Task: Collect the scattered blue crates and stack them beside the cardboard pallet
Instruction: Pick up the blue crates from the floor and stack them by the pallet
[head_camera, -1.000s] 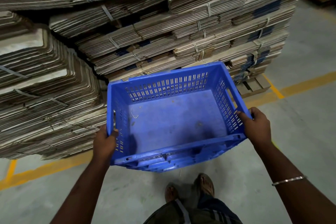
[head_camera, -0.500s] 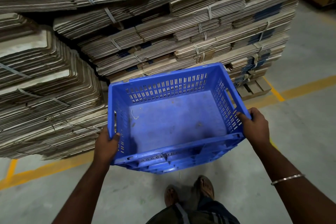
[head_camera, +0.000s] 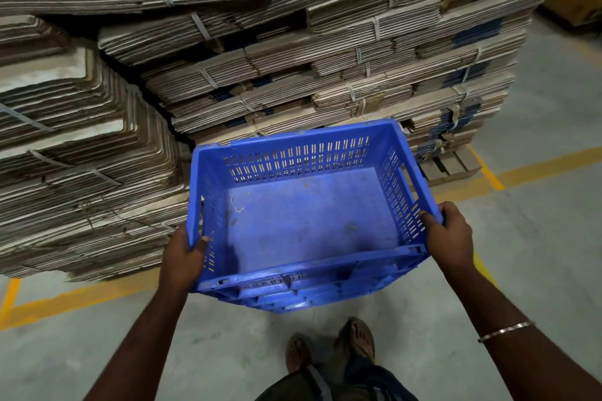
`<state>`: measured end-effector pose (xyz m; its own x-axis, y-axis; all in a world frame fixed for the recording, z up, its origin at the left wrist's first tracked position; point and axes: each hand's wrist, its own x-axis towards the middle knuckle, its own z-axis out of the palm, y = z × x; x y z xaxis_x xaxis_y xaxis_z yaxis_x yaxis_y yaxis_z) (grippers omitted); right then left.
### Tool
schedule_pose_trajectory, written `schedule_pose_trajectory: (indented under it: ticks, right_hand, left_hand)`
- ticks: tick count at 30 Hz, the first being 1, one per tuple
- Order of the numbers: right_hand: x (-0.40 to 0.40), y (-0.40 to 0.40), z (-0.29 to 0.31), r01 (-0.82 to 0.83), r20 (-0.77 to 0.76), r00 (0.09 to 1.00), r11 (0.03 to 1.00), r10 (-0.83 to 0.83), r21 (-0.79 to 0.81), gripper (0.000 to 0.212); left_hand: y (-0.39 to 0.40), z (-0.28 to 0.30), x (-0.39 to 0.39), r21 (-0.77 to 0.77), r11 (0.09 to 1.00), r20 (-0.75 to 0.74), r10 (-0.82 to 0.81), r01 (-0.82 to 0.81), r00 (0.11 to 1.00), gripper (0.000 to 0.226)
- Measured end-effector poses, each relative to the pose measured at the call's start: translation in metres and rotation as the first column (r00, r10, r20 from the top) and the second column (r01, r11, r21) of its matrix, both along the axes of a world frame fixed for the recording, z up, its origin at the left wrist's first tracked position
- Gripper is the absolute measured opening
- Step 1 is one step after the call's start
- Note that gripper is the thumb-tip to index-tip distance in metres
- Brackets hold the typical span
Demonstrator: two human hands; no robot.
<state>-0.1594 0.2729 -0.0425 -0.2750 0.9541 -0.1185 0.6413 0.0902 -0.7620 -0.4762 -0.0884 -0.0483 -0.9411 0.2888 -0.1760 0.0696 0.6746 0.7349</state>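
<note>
At the near edge of the scene, just past our sandalled feet (head_camera: 332, 348) on the grey concrete floor (head_camera: 537, 231), we carry a blue slotted plastic crate (head_camera: 309, 215) off the ground, tipped so its near wall sits lower than the far one. Our left hand (head_camera: 182, 262) curls round the crate's left rim near the near corner, thumb inside against the slots; our right hand (head_camera: 451, 236) wraps the right rim, a thin metal bangle (head_camera: 506, 331) on that wrist. Both grips sit toward the near end, so we judge the far end could dip or swing if either hand slackens, and the crate could drop onto our toes, which the open sandals leave bare.

The crate itself holds no goods: we see only a short pale bit of string (head_camera: 237, 204) and a few small specks of dirt on its scuffed bottom. Whether other crates are nested beneath it we cannot tell, though ribbed blue plastic shows under the near rim.

Farther off, the crate's far rim comes close to the strapped bundles of flattened cardboard (head_camera: 325, 81) stacked on a wooden pallet (head_camera: 452, 166). Pushing on could knock that rim into the bundles, some of which overhang unevenly. A second cardboard stack (head_camera: 75, 153) crowds the left, so the gap for setting down is tight. Yellow floor lines (head_camera: 537, 168) run along the foot of both stacks.
</note>
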Motion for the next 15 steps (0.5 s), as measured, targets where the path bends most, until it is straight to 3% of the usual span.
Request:
schedule_pose_trajectory:
  ticks: [7, 12, 15]
  right_hand:
    - [0.002, -0.004, -0.003, -0.03, 0.042, 0.999, 0.999, 0.029, 0.017, 0.016]
    - [0.003, 0.014, 0.005, -0.193, 0.124, 0.973, 0.981, 0.195, -0.027, 0.014]
    - [0.002, 0.008, 0.003, -0.173, 0.121, 0.978, 0.985, 0.172, -0.008, 0.015]
  left_hand:
    - [0.001, 0.006, -0.006, -0.02, 0.999, 0.004, -0.034, 0.034, 0.999, 0.042]
    - [-0.003, 0.001, 0.0, -0.064, 0.998, -0.044, -0.028, 0.025, 0.999, 0.034]
    - [-0.002, 0.004, -0.003, -0.06, 0.997, -0.029, -0.04, 0.038, 0.999, 0.036]
